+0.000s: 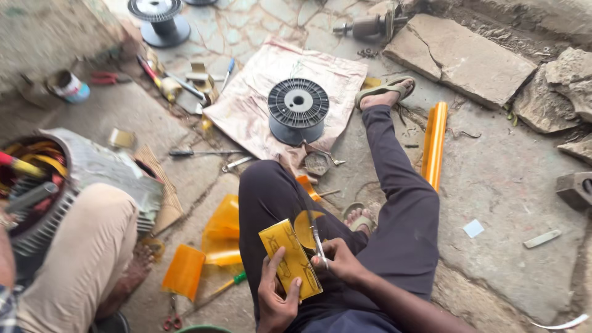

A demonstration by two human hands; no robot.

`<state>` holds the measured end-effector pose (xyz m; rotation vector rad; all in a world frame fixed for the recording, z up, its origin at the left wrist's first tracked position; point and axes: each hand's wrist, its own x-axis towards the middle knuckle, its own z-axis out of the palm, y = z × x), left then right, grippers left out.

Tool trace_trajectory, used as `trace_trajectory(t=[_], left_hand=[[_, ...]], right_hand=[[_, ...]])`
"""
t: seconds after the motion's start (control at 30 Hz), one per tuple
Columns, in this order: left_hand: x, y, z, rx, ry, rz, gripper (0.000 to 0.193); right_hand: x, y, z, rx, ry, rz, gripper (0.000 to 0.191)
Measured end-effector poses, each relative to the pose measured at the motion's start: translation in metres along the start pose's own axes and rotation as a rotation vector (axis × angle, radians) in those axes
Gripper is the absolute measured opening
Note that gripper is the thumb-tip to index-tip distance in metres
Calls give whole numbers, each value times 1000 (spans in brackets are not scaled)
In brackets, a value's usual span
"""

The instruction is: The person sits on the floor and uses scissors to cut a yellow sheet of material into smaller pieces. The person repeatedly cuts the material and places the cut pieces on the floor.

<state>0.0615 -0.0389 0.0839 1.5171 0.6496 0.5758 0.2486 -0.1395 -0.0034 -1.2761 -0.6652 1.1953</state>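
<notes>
Two hands at your lap: left hand clamps the yellow sheet — right hand grips scissors at its top edge. Keep the sheet taut — cut slowly.

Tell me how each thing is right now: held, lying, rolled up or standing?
Yellow sheet: held flat in left hand.
Scissors: in right hand, at the sheet's edge.
Black spool: standing on end on cloth.
Orange roll: rolled up, lying on ground.
Screwdriver: lying untouched.
</notes>
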Motion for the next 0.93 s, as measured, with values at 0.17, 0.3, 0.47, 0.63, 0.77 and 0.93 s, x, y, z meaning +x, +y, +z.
trace_trajectory(t=[0.17,0.3,0.47,0.63,0.77,0.93], left_hand=[[8,-4,15,19,-47,65,68],[11,-4,28,60,-102,101,69],[15,-3,30,26,-99,52,70],[14,6,33,-42,-83,107,86],[10,-1,28,-164,-158,172,113],[8,-66,17,35,31,-21,69]], right_hand=[[0,-20,8,54,42,-144,39],[-6,-26,14,187,114,-101,34],[-6,-22,5,219,178,-165,27],[-4,-16,4,246,257,-154,27],[-5,-12,1,135,272,-185,26],[-4,-2,-3,51,299,-196,27]])
